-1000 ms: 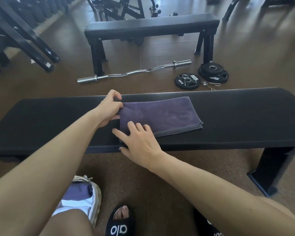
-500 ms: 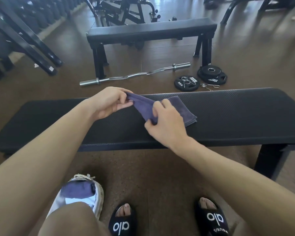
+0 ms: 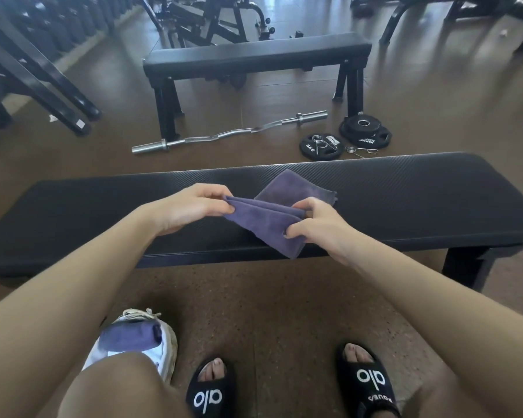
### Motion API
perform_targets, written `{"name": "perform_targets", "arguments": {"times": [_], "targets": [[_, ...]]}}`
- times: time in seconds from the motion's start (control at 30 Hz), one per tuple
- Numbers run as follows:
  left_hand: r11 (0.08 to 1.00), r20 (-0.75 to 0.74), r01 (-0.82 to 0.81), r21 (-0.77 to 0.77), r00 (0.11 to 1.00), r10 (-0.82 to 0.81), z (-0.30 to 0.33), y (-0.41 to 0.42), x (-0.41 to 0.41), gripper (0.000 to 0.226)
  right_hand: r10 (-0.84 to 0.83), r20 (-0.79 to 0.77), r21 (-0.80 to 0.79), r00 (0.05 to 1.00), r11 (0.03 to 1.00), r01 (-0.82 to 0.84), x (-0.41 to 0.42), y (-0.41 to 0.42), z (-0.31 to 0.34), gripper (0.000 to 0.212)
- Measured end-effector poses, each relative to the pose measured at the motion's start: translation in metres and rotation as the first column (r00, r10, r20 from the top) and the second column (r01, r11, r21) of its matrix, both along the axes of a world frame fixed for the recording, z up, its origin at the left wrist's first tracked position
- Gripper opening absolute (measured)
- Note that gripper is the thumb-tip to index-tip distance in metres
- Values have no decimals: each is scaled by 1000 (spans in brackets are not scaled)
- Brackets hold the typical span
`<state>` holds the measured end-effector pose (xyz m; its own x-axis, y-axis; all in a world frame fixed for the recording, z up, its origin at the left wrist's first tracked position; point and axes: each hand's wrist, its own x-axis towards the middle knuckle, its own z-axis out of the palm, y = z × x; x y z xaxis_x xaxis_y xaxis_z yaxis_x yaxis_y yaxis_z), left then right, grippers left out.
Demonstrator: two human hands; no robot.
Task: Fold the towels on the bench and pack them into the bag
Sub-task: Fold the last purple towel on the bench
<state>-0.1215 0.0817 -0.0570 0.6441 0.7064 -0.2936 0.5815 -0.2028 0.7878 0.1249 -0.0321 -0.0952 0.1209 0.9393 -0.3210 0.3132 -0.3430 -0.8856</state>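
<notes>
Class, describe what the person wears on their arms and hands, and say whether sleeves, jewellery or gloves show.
Both forearms are bare to the frame edge: no sleeves show. The left hand and right hand wear no gloves, and no rings, watch or bracelets are visible. The fingernails look short; whether they are painted is too small to tell.

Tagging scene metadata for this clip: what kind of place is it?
Almost certainly a gym. A curl bar and weight plates lie on the floor, flat padded benches stand in rows, and more black equipment frames sit behind. Both hands hold a purple towel over the near bench.
</notes>
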Motion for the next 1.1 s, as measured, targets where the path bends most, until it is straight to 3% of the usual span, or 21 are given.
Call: {"name": "perform_targets", "arguments": {"times": [0.1,0.2,0.3,0.4,0.53,0.63,0.73,0.83,0.9,0.97,1.03,1.1], "targets": [[999,-55,30,-9,998,-31,-12,-3,-6,13,88,-32,-30,996,996,-89,5,-5,-3,26],[1000,-97,0,-10,995,-1,-25,-3,-9,12,71,-86,-115,994,990,-81,3,-12,-7,12],[999,-126,-15,35,992,19,-38,-5,-6,11,26,-131,-257,991,965,-59,-5,-16,-20,14],[998,-146,-8,65,989,17,-47,-11,-1,11,28,-69,-330,997,943,-49,-12,-19,-29,18],[989,-161,-7,148,987,31,-52,-14,4,7,22,46,-342,999,940,-5,-19,-21,-35,27],[975,-171,-8,223,984,47,-57,-17,6,1,-71,34,-342,997,936,79,-22,-24,-41,37],[942,-179,25,335,983,37,-64,-21,7,12,-122,16,-360,992,925,119,-24,-27,-47,37],[819,-194,90,567,981,27,-72,-26,7,20,-103,145,-296,984,945,143,-28,-31,-53,26],[600,-227,207,772,973,-44,-76,-27,7,15,-73,352,-174,933,974,142,-33,-36,-54,22],[385,-328,360,849,933,-150,-76,-26,9,5,-128,554,67,823,992,109,-37,-42,-54,28],[264,-432,486,833,870,-237,-76,-25,13,6,-187,736,333,651,937,-107,-40,-45,-55,32],[224,-489,551,804,827,-278,-74,-26,15,13,-178,871,387,459,823,-416,-42,-45,-56,36]]}}
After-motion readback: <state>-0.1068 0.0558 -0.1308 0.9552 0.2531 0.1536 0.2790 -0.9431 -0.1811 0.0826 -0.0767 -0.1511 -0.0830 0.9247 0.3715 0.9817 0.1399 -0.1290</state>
